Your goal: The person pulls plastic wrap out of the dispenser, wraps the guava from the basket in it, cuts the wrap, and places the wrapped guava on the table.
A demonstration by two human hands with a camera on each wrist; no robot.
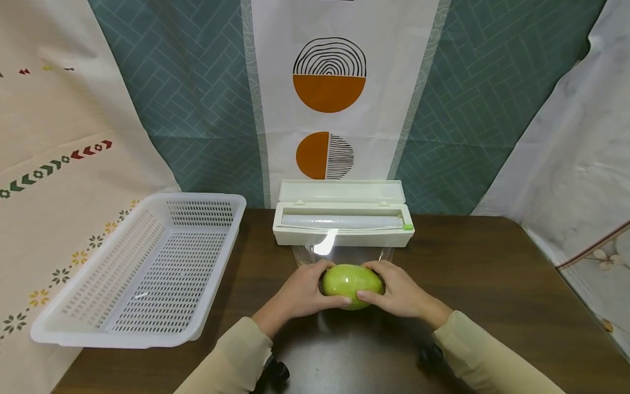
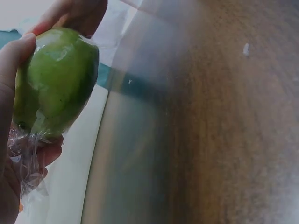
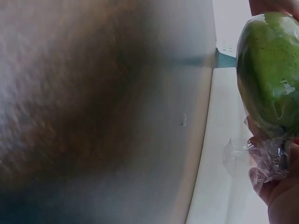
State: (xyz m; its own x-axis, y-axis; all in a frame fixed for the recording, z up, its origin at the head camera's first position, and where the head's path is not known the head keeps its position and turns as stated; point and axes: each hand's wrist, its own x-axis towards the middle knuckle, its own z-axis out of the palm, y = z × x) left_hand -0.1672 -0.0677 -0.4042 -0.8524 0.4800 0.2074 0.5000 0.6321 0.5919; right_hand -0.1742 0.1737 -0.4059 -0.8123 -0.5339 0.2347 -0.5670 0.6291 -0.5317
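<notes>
A green mango [image 1: 350, 282] is held between both hands over the table, in front of the film dispenser [image 1: 344, 239]. My left hand [image 1: 302, 293] grips its left end, thumb across the near side. On the opposite end my right hand [image 1: 403, 291] grips it the same way. Clear cling film covers the mango's skin, shiny in both wrist views. Bunched cling film [image 2: 30, 161] gathers at one end of the fruit in the left wrist view, among the fingers. The right wrist view shows crumpled cling film [image 3: 268, 158] by the right hand's fingers too.
The dispenser's lid [image 1: 342, 191] stands raised behind its film roll [image 1: 342, 221]; a green slider [image 1: 408, 226] sits at the right end. A white slotted basket [image 1: 222, 273] with a small white scrap [image 1: 141, 295] stands left on the brown table [image 1: 492, 284]. Patterned cloths hang behind.
</notes>
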